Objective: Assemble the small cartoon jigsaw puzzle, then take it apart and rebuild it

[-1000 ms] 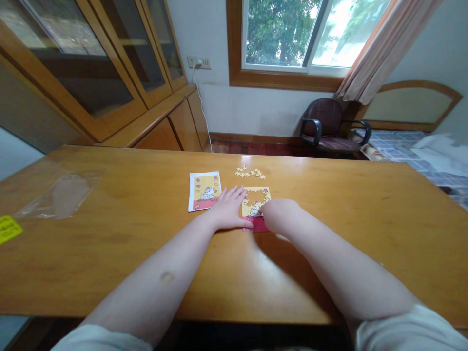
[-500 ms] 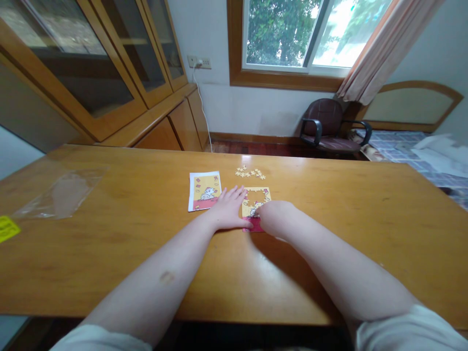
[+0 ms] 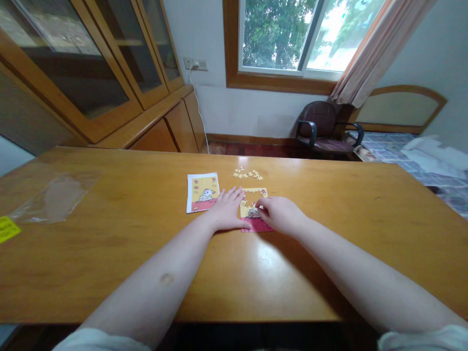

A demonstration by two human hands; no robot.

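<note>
In the head view, most of the space is taken up by a big, glossy wooden desk (image 3: 142, 195), with pretty visible grain and a bright patch of light reflected near the front. The jigsaw puzzle (image 3: 259, 224) is laid flat around the middle of it, pink along the bottom and yellow above, with a gap in its upper part where bare wood is showing. The left hand (image 3: 227, 210) is spread open, palm down, at the puzzle's left side, with the thumb laid on the lower left corner. The right hand (image 3: 282, 213) is held over the right side, fingers curled in; whether a piece is pinched there can't be told, fingertips are too small to read.

A white-edged picture sheet (image 3: 203, 195) is placed just left of the puzzle, with much the same artwork. Some loose puzzle pieces (image 3: 245, 175) are scattered beyond it, pale side up. Over on the left, a clear plastic bag (image 3: 63, 196) is left lying flat, near a yellow label (image 3: 8, 229).

As for the room, the left side is filled by a glass-doored wooden cabinet (image 3: 141, 97). A white cord (image 3: 199, 105) is plugged into the wall socket (image 3: 200, 64). Trees are seen through the wood-framed window (image 3: 274, 39), beside a pink curtain (image 3: 383, 48). A dark armchair (image 3: 319, 121) and a bed (image 3: 389, 146) with checked bedding are set on the far right.
</note>
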